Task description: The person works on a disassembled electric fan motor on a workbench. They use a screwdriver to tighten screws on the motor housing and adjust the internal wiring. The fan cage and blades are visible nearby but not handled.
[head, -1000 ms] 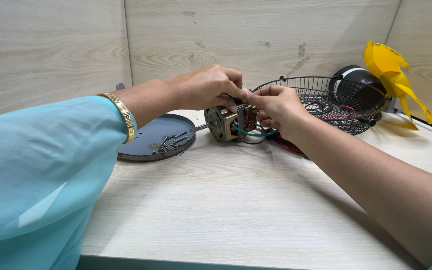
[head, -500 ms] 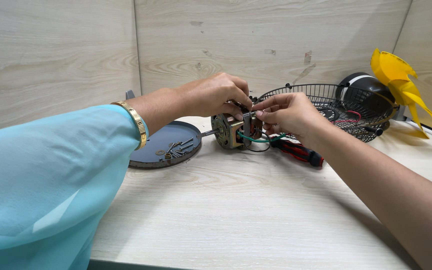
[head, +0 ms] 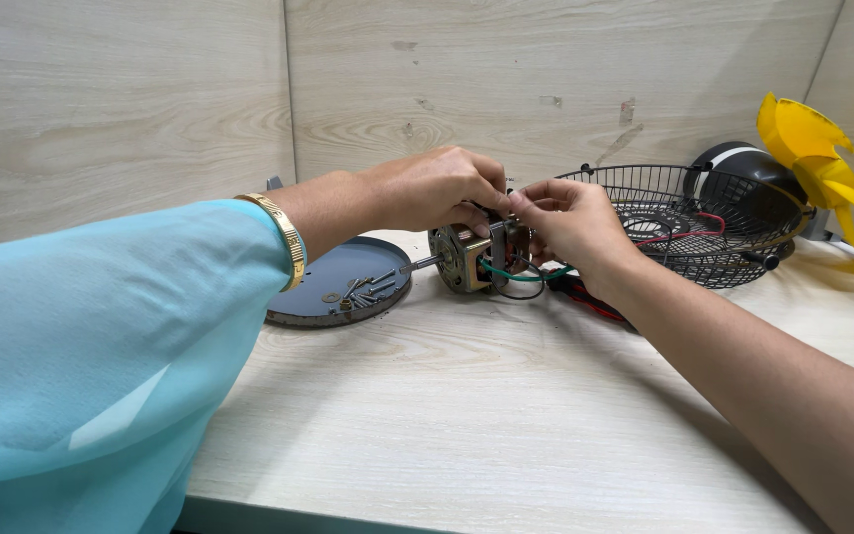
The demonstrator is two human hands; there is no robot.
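Resting on the worktop (head: 506,415) beside a dark round plate (head: 368,272) of screws, the fan motor (head: 465,259) looks heavy and rigid — best held by its metal frame. Left hand (head: 437,188) clasps it; right hand (head: 570,222) pinches its wiring end.

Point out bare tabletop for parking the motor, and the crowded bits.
Free: the wide near strip of table between both forearms. Crowded: the back, where the grey dish of screws, the motor under both hands, the wire guard and yellow blade line the wall.
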